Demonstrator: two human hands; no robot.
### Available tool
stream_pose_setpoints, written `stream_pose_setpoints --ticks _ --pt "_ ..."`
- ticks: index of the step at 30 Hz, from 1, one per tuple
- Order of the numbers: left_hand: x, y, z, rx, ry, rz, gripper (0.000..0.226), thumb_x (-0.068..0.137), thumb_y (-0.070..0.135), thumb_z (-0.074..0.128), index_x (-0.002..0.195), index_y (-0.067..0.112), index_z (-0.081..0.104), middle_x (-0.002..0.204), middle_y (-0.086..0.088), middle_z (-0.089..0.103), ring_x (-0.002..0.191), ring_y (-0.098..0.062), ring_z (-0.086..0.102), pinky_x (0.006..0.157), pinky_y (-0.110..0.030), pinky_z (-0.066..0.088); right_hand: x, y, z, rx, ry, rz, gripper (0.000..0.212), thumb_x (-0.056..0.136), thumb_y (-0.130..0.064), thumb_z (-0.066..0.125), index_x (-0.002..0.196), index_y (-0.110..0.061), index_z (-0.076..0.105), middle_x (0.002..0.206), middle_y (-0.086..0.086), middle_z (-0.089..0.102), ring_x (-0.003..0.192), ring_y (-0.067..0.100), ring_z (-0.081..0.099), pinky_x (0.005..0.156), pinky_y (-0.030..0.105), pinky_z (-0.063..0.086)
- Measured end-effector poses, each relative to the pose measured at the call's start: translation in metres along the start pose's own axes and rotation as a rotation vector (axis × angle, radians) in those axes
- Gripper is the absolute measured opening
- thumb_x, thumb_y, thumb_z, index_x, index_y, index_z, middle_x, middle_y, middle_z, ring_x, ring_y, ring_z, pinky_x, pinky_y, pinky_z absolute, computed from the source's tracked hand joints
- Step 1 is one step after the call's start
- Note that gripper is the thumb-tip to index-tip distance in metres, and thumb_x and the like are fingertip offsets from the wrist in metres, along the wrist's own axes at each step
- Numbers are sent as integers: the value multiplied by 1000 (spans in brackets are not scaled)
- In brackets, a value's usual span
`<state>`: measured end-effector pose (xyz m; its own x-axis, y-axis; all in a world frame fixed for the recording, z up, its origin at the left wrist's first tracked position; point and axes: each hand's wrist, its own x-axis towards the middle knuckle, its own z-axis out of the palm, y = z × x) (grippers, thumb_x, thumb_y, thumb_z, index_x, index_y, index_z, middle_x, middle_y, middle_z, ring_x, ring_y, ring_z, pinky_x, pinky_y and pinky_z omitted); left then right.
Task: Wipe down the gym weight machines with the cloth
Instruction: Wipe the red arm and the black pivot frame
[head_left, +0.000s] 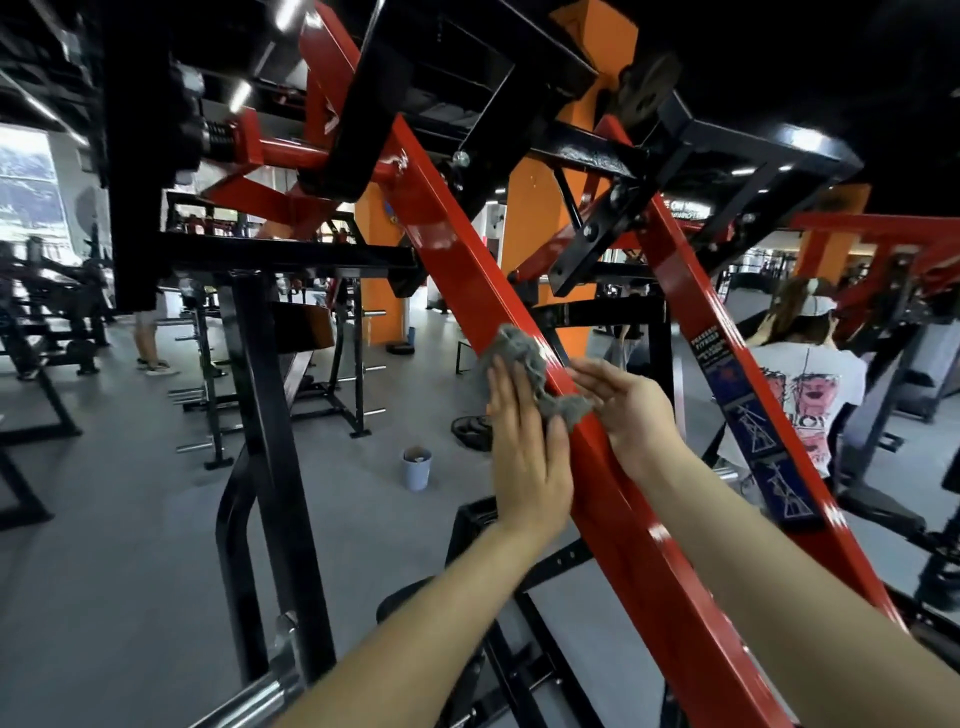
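Note:
A grey cloth (519, 358) is wrapped over a slanted red steel beam (457, 249) of the weight machine, about halfway up it. My left hand (527, 457) lies flat against the beam's left face, fingers straight, pressing the cloth's lower left part. My right hand (628, 410) is on the beam's right side, fingers extended onto the cloth's lower end. A second red beam (691, 291) with blue labels runs parallel on the right. The cloth's underside is hidden by the beam.
Black machine frames (265, 364) and a chrome bar (254, 696) stand to my left and below. A pale cup (416, 467) sits on the grey floor. A person in a white printed shirt (800, 384) sits at right. Another person stands far left.

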<state>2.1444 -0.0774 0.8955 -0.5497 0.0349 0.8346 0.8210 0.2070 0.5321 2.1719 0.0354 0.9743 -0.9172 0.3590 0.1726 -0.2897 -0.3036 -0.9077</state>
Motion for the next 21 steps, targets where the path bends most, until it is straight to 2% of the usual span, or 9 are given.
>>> stream_pose_setpoints --ticks 3,5,9,14,18,21 --pt "-9 6 -3 -63 18 -22 66 112 21 37 166 16 0 174 1 -7 160 -17 -6 129 -51 14 1 -1 5 -26 -5 22 31 107 -21 48 115 -2 71 88 2 76 91 18 69 81 28 52" --pt "10 3 -7 -42 25 -38 65 113 27 33 166 20 -4 174 4 -10 160 -13 -9 130 -49 13 1 -1 6 -45 -6 54 34 107 -26 48 118 -4 72 95 4 76 96 22 69 85 34 53" --pt "74 -7 -23 10 71 -124 64 111 36 23 165 17 -6 173 1 -14 157 -7 -15 130 -32 -4 2 0 7 -81 -8 78 37 108 -31 46 116 -6 73 99 7 76 95 24 68 87 41 53" --pt "98 -15 -34 69 40 -115 62 113 29 25 165 13 -5 172 -3 -15 157 -8 -17 123 -18 -15 -1 -7 15 -105 26 55 42 109 -29 44 127 -1 69 109 10 74 107 28 67 103 46 52" --pt "38 -10 -20 55 -16 -81 64 113 34 27 165 17 -6 173 0 -15 158 -10 -13 123 -14 -6 -4 -4 11 -60 58 52 36 107 -27 48 119 -3 71 106 11 74 102 25 69 102 43 52" --pt "-35 3 -6 54 -107 -36 69 111 37 31 165 16 -5 173 0 -15 160 -17 -9 129 -33 9 -7 -6 11 -78 86 -6 28 105 -24 51 111 -6 72 99 7 77 98 22 71 94 37 55"
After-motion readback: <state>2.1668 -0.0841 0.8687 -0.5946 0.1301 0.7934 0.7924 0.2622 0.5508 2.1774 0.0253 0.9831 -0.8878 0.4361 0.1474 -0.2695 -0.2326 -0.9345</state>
